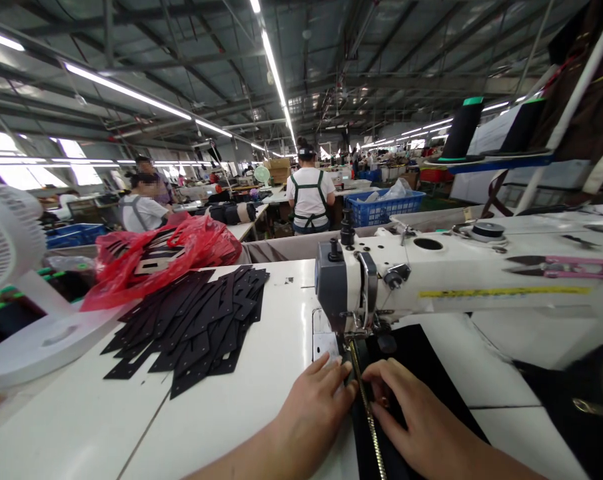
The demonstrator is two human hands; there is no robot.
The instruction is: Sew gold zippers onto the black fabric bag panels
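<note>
A zipper (369, 417) with gold metal teeth runs lengthwise over a black fabric piece (434, 373), its far end under the presser foot of a white sewing machine (461, 280). On the left edge of the zipper, my left hand (315, 408) has its thumb and fingers closed at the tape, the fingertips close to the machine's metal plate. My right hand (415, 415) is curled on the other side, thumb and forefinger pinched at the zipper's right edge above the fabric. The fabric under both palms is partly hidden.
Left on the table lies a heap of black strips (196, 327) with small holes, beside a red plastic bag (166, 253) and a white fan (31, 300). Pink-handled thread snips (566, 267) rest on the machine. Thread cones (461, 133) stand right. A co-worker (308, 190) sits ahead.
</note>
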